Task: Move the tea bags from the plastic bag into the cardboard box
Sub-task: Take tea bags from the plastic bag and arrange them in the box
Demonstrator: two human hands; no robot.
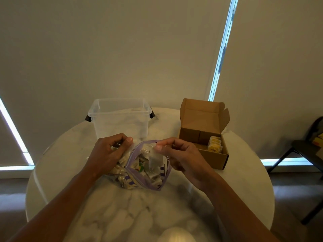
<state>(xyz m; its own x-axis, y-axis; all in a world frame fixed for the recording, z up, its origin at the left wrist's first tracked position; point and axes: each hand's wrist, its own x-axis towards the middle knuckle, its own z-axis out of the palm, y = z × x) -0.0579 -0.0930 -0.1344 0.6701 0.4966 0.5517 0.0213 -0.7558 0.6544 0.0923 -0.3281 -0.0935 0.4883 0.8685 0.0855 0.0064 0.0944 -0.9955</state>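
Left hand [108, 152]: fingers are curled on the left rim of the plastic bag [139, 185], and the mouth is held open toward the camera. Right hand [181, 154]: one pale tea bag [154, 161] is pinched between thumb and forefinger. The other fingers are loosely curled and nothing else is held.

The bag is sat on the round marble counter [122, 215], centre, near the body. The pinched tea bag is hung just over the bag's mouth with its long axis roughly vertical; it is probably not clear of the rim yet.

Key relation: the cardboard box [215, 159] is placed to the right of the right hand and slightly beyond it, lid flap stood up at the back. The right hand is the nearer one by far. A short carry right and away is called for, then a drop over the front wall. Yellow tea bags [215, 145] are stacked upright at the box's right end; the left part looks free.

A clear plastic bin [120, 119] is stood beyond the bag, and a chair [305, 149] is seen far right.

Hard to tell:
- The box floor behind the front wall is hidden.
- More tea bags [120, 172] are seen through the plastic, but no count can be made.
- String or tag on the held one cannot be made out.
- A pale rounded object [174, 234] is cut off at the bottom edge and is not identified.
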